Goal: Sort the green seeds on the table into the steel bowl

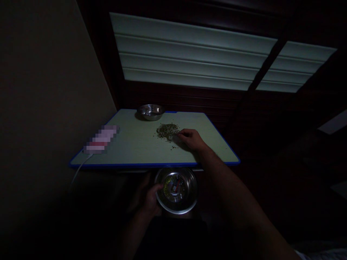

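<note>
My left hand (154,196) grips the near-left rim of a shiny metal bowl (192,196), its thumb over the edge. This bowl sits below the table's front edge, with small yellowish-green bits and a dark and red patch inside. My right hand (190,139) reaches over the table, fingers pinched together, at the right side of a loose pile of small dark grains (166,130). A small pale shape shows at its fingertips, too dim to name. A few stray grains lie just in front of the pile.
The pale table (130,144) has a blue edge. A second metal bowl (151,112) stands at its back left. A blurred-out pink and white flat object (101,139) with a white cable (78,169) lies at the left edge. A wall borders the left; slatted panels (189,54) stand behind.
</note>
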`<state>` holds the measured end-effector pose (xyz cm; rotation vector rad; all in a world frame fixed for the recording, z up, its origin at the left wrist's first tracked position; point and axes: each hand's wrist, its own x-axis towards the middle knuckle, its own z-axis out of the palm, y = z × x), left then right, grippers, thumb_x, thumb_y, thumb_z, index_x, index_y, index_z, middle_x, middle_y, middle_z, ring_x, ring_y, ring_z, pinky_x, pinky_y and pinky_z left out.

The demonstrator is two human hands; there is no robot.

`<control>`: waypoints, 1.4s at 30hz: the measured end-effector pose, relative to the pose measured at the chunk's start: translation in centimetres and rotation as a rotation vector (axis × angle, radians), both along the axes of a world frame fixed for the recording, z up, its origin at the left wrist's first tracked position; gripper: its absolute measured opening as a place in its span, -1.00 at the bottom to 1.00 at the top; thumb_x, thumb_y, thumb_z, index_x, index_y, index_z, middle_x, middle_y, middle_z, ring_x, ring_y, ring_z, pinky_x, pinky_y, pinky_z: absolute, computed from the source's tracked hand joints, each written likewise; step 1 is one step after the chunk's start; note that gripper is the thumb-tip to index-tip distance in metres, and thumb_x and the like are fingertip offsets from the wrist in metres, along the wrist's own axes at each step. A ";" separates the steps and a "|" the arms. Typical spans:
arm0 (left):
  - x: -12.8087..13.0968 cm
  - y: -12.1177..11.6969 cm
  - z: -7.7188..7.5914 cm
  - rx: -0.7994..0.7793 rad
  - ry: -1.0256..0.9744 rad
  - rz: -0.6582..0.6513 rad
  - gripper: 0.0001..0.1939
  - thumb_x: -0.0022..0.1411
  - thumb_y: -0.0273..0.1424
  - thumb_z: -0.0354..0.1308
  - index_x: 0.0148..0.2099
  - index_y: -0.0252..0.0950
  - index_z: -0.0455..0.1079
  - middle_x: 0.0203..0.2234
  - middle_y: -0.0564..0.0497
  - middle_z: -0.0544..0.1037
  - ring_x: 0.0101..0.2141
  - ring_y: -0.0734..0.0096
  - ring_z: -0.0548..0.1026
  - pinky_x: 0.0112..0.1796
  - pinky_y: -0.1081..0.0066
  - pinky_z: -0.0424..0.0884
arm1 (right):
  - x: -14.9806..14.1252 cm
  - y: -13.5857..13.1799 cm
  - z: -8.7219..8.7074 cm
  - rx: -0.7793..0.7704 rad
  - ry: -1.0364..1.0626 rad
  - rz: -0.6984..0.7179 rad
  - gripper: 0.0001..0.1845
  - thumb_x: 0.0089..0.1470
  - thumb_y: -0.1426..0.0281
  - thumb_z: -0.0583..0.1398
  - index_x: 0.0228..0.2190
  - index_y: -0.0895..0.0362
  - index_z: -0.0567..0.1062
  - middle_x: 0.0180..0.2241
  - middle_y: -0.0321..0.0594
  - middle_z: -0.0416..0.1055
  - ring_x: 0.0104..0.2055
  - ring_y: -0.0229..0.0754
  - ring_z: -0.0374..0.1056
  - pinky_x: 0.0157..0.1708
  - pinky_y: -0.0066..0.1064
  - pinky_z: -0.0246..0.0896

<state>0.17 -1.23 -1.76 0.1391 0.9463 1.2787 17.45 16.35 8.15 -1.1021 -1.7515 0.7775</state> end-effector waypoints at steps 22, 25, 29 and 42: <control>0.8 0.3 1.8 -0.083 0.003 0.123 -0.63 -0.14 -0.53 0.19 -0.19 -0.27 0.55 -0.45 -0.06 0.66 -0.16 -0.02 0.61 -0.08 0.15 0.50 | 0.0 -0.2 0.4 -0.080 0.043 0.035 -0.78 -0.17 0.24 0.27 -0.54 0.16 0.56 -0.52 -0.23 0.51 -0.42 -0.21 0.35 -0.32 -0.36 0.26; 0.7 0.4 1.5 -0.050 0.034 0.141 -0.63 -0.14 -0.54 0.20 -0.19 -0.27 0.54 -0.46 -0.05 0.65 -0.18 0.04 0.61 -0.10 0.21 0.51 | -0.1 -0.3 0.4 -0.067 0.019 0.050 -0.76 -0.15 0.23 0.27 -0.50 0.17 0.59 -0.48 -0.20 0.53 -0.40 -0.21 0.37 -0.30 -0.36 0.27; 0.5 0.4 0.7 -0.011 0.019 0.120 -0.62 -0.14 -0.52 0.22 -0.17 -0.28 0.53 -0.41 -0.06 0.66 -0.15 -0.01 0.60 -0.10 0.18 0.51 | -0.3 -0.5 0.4 -0.113 -0.001 0.099 -0.73 -0.15 0.21 0.30 -0.47 0.17 0.61 -0.47 -0.21 0.55 -0.41 -0.22 0.37 -0.33 -0.37 0.27; 0.6 0.4 0.7 -0.022 0.041 0.143 -0.74 -0.11 -0.50 0.20 -0.28 -0.27 0.55 -0.48 -0.04 0.64 -0.22 0.04 0.62 -0.12 0.17 0.52 | -0.4 -0.7 0.5 -0.232 0.049 0.139 -0.75 -0.22 0.22 0.30 -0.55 0.17 0.55 -0.58 -0.26 0.44 -0.51 -0.27 0.25 -0.49 -0.42 0.16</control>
